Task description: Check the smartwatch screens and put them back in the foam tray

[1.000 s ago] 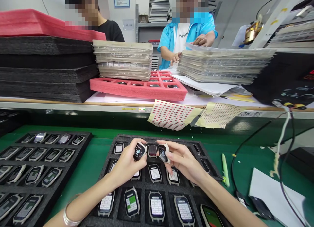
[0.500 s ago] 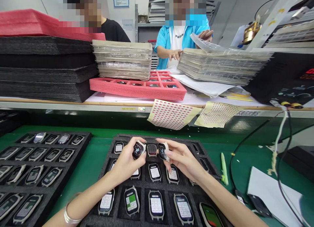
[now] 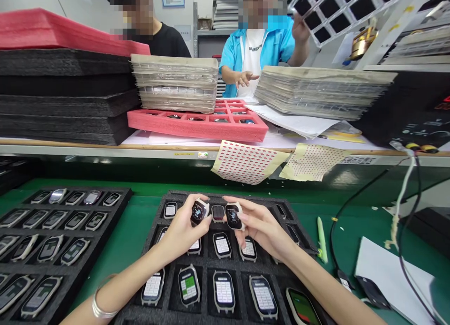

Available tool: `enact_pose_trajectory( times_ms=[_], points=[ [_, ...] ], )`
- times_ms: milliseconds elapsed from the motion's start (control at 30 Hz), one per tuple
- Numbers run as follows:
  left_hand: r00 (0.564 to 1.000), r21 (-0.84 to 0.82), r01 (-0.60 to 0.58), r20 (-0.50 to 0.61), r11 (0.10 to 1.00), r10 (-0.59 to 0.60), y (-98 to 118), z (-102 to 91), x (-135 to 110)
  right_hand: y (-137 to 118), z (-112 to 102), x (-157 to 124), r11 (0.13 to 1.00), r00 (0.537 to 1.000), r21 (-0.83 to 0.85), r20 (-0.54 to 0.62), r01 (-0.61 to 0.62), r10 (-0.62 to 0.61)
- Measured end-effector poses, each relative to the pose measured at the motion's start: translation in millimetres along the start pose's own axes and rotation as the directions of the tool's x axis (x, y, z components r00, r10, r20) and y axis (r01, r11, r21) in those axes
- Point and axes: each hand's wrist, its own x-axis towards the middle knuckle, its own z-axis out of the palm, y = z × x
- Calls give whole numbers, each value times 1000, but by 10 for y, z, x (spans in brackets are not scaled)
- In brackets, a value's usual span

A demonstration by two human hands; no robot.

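My left hand [image 3: 186, 224] is closed round a strapless smartwatch [image 3: 199, 211], thumb and fingers at its edges, its lit screen turned towards me. A second smartwatch [image 3: 233, 215] with a similar lit screen is gripped by my right hand [image 3: 258, 219]. Both are held above the back of a black foam tray [image 3: 206, 278]. In the tray's pockets lie several more watch bodies, many showing a white grid on screen; one watch [image 3: 189, 285] has a partly green grid, and another at the front right [image 3: 302, 306] shows green and red.
Another foam tray of watches [image 3: 94, 240] lies on the left. On the right are a green pen [image 3: 321, 240], a black cable [image 3: 332, 231] and white paper [image 3: 390, 273]. The shelf holds foam stacks [image 3: 66, 97] and a red tray [image 3: 197, 125]. A co-worker [image 3: 258, 48] lifts a clear tray [image 3: 337, 11].
Both watches have tilted slightly in my hands, and the left one's screen now shows a different picture. Across the shelf, the co-worker has raised a clear tray off the right-hand stack.
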Motion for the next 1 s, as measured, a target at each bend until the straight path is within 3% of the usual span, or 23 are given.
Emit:
enact_pose_trajectory(
  times_ms=[100,200,300,433,1000],
  points=[
    [993,-248,110,67,962,-96,-21,33,19,16,-36,25,998,998,53,59,-41,38],
    [975,-506,219,142,834,-170,-29,52,41,40,-67,45,992,993,94,90,-82,74],
    [963,-619,269,173,738,-206,-39,51,50,58,-78,56,995,998,94,41,-45,41],
    [967,-613,254,185,748,-177,-66,41,35,69,-70,57,998,1000,58,-24,-2,4],
    [959,-545,220,272,809,-77,-80,27,-2,131,-66,23,993,996,-95,-40,71,-75]
  ],
)
